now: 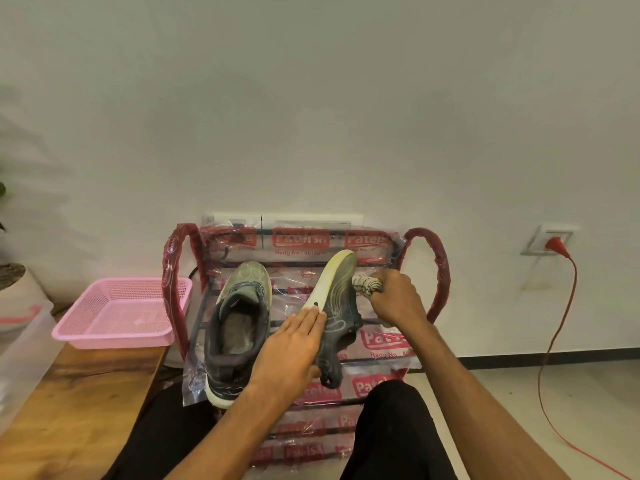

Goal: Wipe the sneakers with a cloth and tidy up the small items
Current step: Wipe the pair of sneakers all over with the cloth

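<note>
Two dark green-grey sneakers sit on the top shelf of a plastic-wrapped shoe rack (pixel 429 271). The left sneaker (pixel 239 327) stands upright with its opening facing me. The right sneaker (pixel 337 306) is tipped on its side, pale sole edge to the left. My left hand (pixel 294 348) holds this sneaker, fingers straight along its sole side and thumb hidden underneath. My right hand (pixel 396 296) grips a bunched striped cloth (pixel 365 284), which touches the sneaker's upper near the toe.
A pink plastic basket (pixel 121 313) stands on a wooden bench (pixel 79 403) at the left, beside a clear plastic box (pixel 20 355). A red cord (pixel 554 341) hangs from a wall socket at the right and trails over the floor. My knees are just below the rack.
</note>
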A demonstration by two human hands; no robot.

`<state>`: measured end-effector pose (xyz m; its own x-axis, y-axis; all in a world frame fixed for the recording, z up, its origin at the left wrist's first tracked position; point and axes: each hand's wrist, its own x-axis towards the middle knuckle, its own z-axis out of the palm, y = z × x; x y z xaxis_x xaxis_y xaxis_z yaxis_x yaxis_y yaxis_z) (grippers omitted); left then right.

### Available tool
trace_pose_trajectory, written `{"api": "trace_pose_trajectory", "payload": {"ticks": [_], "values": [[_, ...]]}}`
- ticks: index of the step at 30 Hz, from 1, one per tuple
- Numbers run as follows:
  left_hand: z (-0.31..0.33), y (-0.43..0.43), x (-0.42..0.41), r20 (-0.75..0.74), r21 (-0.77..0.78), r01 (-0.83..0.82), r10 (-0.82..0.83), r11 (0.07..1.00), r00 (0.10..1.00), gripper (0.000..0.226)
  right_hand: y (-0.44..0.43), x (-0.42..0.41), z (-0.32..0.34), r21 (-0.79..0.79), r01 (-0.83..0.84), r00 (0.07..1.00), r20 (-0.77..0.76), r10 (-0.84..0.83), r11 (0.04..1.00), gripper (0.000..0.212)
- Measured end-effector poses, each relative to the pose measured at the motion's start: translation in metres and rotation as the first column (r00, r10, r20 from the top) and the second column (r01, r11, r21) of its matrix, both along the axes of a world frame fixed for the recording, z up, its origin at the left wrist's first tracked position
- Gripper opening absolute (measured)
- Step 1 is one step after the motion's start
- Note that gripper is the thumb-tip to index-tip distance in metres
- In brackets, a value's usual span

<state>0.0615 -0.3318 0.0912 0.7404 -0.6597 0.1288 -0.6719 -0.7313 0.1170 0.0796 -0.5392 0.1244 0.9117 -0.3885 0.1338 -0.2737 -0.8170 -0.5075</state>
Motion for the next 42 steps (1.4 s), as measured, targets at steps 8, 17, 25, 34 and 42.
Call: {"api": "trace_pose_trajectory", "payload": {"ticks": [8,17,25,34,42], "values": [[0.003,-0.002,-0.001,0.039,0.017,-0.001,0.000,1.000,0.999,0.092,0.034,0.001,-0.010,-0.200,-0.249,0.967,0.008,0.256,0.948,0.039],[0.002,-0.002,0.001,0.014,-0.012,-0.004,0.004,1.000,1.000,0.092,0.019,-0.013,-0.020,-0.383,-0.342,0.936,-0.058,0.347,0.858,0.038],[0.001,-0.004,0.001,0.026,0.001,-0.004,0.004,1.000,1.000,0.092,0.020,-0.010,-0.021,-0.250,-0.378,0.922,-0.012,0.388,0.891,0.025],[-0.002,-0.001,0.003,0.009,-0.025,-0.010,0.010,1.000,1.000,0.092,0.032,0.002,-0.031,-0.395,-0.188,0.973,0.049,0.225,0.899,0.038],[-0.001,-0.001,0.002,-0.001,-0.020,-0.003,0.003,1.000,1.000,0.093,0.011,-0.024,-0.005,-0.037,-0.490,0.864,-0.155,0.479,0.871,0.030]]}}
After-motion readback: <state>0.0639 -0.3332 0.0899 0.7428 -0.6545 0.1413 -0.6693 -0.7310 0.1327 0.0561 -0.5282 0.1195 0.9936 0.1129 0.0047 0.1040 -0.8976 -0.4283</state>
